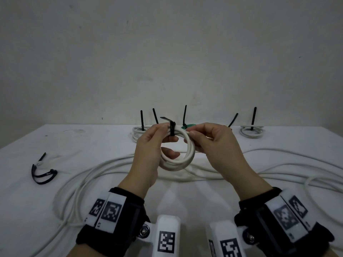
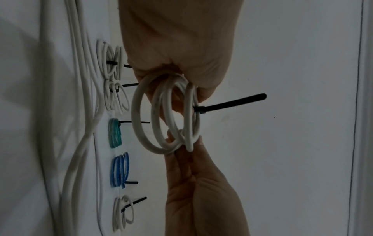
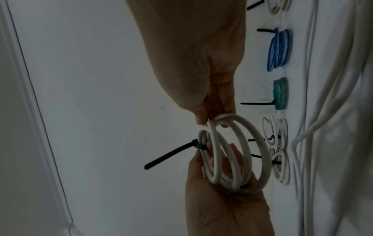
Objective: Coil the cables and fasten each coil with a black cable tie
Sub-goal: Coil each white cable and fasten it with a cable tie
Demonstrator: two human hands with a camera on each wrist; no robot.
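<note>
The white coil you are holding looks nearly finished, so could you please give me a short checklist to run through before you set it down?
1. Black cable tie wraps the white coil: ok.
2. Tie pulled tight: not ok; the loops fan apart in the wrist views.
3. Left hand keeps a grip on the coil: ok.
4. Right hand pinches the coil's far side: ok.
5. Tie tail free to pull: ok.
6. Spare ties on the table: ok.

Black wrist straps (image 1: 118,219) carry white blocks (image 1: 168,236) printed with square black-and-white markers, fixed by silver screws.
</note>
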